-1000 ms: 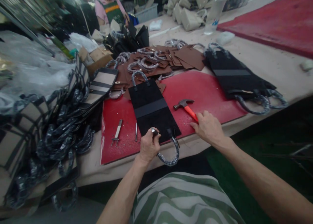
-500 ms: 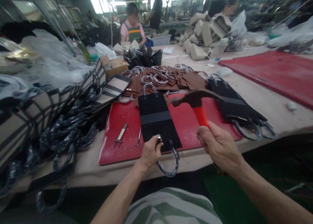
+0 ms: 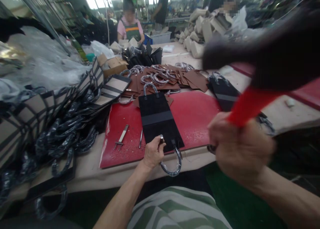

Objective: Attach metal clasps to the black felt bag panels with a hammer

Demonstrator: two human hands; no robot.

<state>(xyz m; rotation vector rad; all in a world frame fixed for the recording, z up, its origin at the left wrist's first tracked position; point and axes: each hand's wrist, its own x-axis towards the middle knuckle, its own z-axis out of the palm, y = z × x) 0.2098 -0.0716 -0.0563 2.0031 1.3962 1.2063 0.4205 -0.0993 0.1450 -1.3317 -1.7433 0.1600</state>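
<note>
A flat black bag panel with wrapped handles at both ends lies on the red cutting mat. My left hand is closed on a small metal punch, held upright on the panel's near edge beside the near handle. My right hand grips the red shaft of a hammer. The hammer is raised high and close to the camera; its dark head is large and blurred.
A pronged chisel and a thin punch lie on the mat's left part. Stacked beige-and-black panels fill the left. Brown pieces with handles lie behind, another black panel to the right. A person works at the far end.
My right hand took the hammer off the mat and swung it up toward the camera. My left hand kept the punch on the panel's near edge.
</note>
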